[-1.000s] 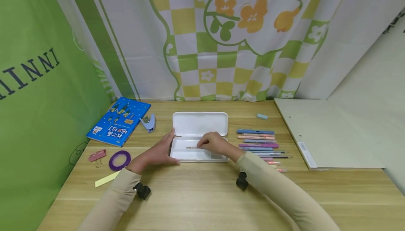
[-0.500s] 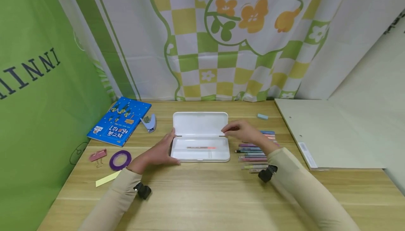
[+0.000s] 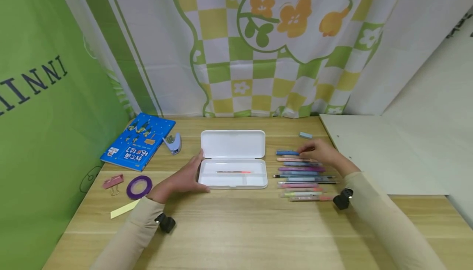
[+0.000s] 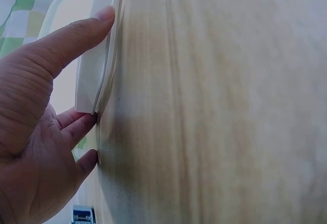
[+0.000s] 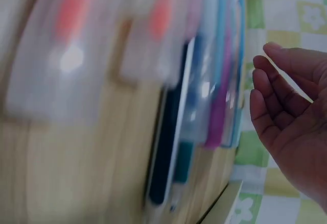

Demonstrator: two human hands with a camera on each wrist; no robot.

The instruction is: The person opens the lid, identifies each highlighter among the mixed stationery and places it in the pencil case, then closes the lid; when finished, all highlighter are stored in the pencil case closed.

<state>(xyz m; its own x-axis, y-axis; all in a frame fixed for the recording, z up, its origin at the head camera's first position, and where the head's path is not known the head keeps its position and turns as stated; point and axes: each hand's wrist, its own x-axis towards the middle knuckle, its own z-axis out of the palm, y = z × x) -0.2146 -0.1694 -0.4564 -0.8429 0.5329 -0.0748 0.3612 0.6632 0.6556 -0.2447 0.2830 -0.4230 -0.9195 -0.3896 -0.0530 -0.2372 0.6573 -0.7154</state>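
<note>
A white pencil case (image 3: 233,143) lies with its lid raised at the middle of the table. Inside its tray rests a slim pen (image 3: 233,172) with an orange-pink end. My left hand (image 3: 184,176) holds the case at its left end; in the left wrist view the thumb (image 4: 76,38) presses the front wall and fingers bend round the corner. Over the top of a row of pens, my right hand (image 3: 319,151) overlaps the right part of a blue pen (image 3: 286,152). Its loosely bent fingers (image 5: 273,89) hold nothing in the right wrist view.
Below the blue pen lie several pens, including a purple one (image 3: 301,169). An eraser (image 3: 305,135) and a large pale board (image 3: 384,155) are at right. At left are a blue book (image 3: 138,142), hole punch (image 3: 173,143), binder clip (image 3: 113,181), purple tape roll (image 3: 139,187) and yellow strip (image 3: 125,209).
My right hand has let go of the slim pen in the case tray and moved right to the row of pens. My left hand stays at the case.
</note>
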